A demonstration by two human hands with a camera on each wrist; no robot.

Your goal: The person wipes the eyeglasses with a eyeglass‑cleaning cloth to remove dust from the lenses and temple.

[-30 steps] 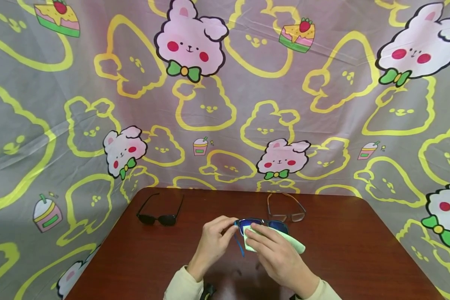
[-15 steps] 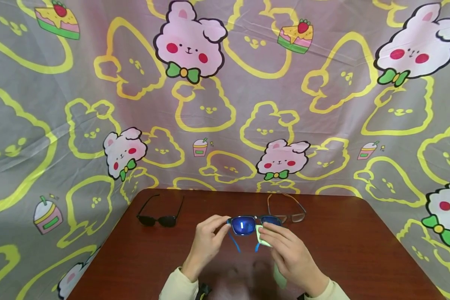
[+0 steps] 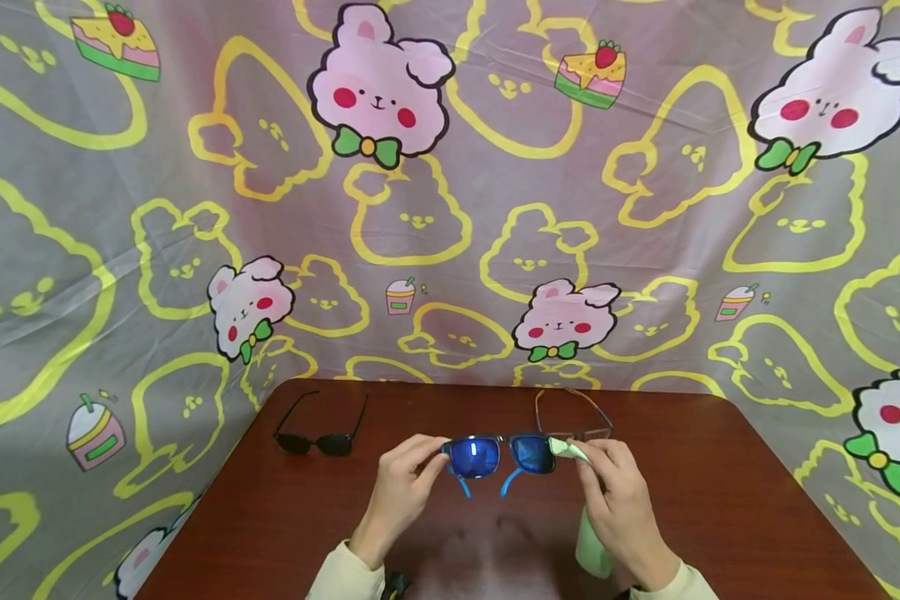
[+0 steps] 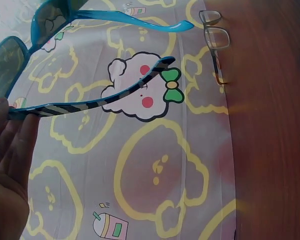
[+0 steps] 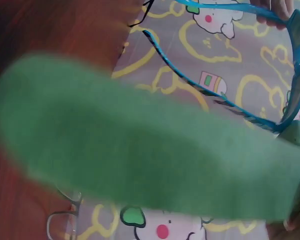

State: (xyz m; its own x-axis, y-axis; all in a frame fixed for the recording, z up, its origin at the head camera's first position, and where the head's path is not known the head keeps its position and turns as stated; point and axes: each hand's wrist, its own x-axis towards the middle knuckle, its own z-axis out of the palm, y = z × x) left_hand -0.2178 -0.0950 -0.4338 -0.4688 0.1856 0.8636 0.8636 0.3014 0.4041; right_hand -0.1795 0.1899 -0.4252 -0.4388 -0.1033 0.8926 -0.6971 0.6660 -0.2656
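Observation:
Blue-framed sunglasses (image 3: pixel 474 457) with mirrored blue lenses are held up above the table, lenses facing away from the person. My left hand (image 3: pixel 399 492) pinches their left corner by the hinge. At the right corner, my right hand (image 3: pixel 622 496) grips a pale green cleaning cloth (image 3: pixel 592 546), and a fold of it touches the frame there. The cloth's loose end hangs below that hand; it fills much of the right wrist view as a green strip (image 5: pixel 140 145). Both temples stand unfolded, and the striped temple (image 4: pixel 85 106) shows in the left wrist view.
Black sunglasses (image 3: pixel 333 443) lie unfolded at the back left of the brown table (image 3: pixel 270 517). Clear-lens eyeglasses (image 3: pixel 603 408) lie at the back right, partly hidden behind the right hand and cloth. A cartoon-print curtain (image 3: pixel 450 250) surrounds the table's back and sides.
The right hand, with the cloth, has slid from over the lenses to the right corner, uncovering both lenses. The left hand and sunglasses have shifted slightly left.

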